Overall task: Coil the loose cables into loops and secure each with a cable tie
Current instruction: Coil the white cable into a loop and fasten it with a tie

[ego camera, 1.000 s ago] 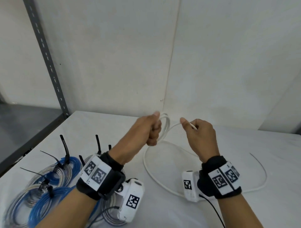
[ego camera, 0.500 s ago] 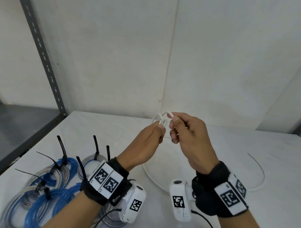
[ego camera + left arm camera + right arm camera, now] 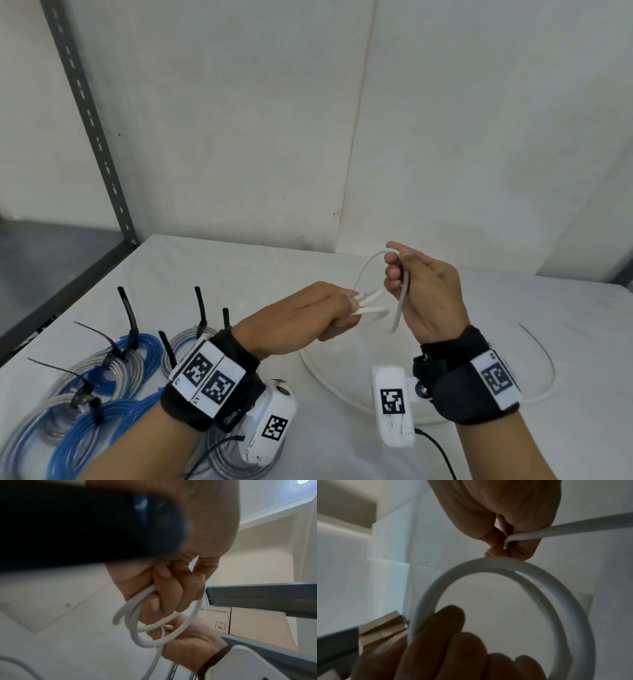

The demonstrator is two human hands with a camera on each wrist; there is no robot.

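A white cable (image 3: 400,301) is held above the white table (image 3: 239,267) between both hands. My left hand (image 3: 329,311) grips a small bundle of white loops, whose ends stick out past its fingers. In the left wrist view the loops (image 3: 137,622) hang from the curled fingers (image 3: 171,588). My right hand (image 3: 411,284) pinches a strand of the same cable and holds it arched up beside the left hand. In the right wrist view the cable ring (image 3: 488,574) crosses the frame. The rest of the cable (image 3: 325,380) trails in a wide curve on the table.
Several coils of blue and grey cable (image 3: 85,394) bound with black cable ties (image 3: 128,318) lie at the table's left front. A grey slotted shelf upright (image 3: 89,113) stands at the left. White walls close the back. Cardboard boxes (image 3: 231,622) show in the left wrist view.
The hands came together and then drew apart a little. My left hand dropped lower with the loops. My right hand now holds a fresh arch of cable to the right.
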